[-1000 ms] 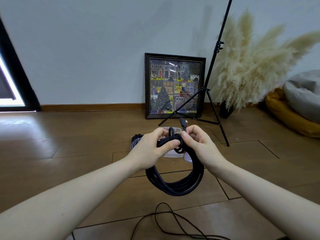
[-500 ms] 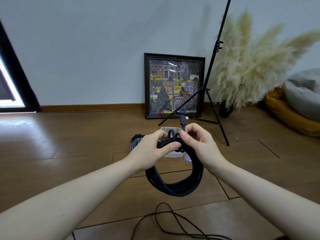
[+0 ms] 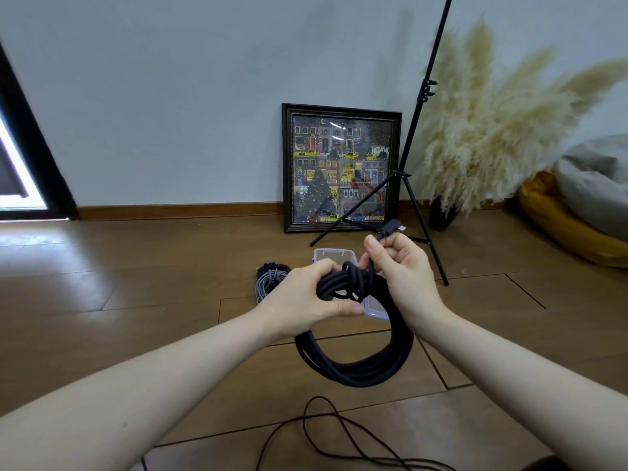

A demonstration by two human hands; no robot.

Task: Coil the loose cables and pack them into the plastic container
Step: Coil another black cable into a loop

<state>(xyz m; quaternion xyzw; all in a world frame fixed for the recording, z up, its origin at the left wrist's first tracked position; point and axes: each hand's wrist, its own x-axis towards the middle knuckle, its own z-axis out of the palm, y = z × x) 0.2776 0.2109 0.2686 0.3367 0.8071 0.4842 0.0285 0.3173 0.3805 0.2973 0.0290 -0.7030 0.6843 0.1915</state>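
Above the plastic container [image 3: 334, 255], right hand [image 3: 404, 270] is pulling the plug end [image 3: 390, 229] up higher than before, cinching the wrap, while left hand [image 3: 306, 300] is gripping the black coil [image 3: 356, 365] midair.

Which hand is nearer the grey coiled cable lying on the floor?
Left. The left hand grips the black cable coil just right of the grey coiled cable; the right hand is further right, pinching the coil's plug end.

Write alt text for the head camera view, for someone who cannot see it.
Two hands hold a coiled black cable above a wooden floor: the left hand grips the bundle, the right hand pinches its plug end. A clear plastic container sits behind.
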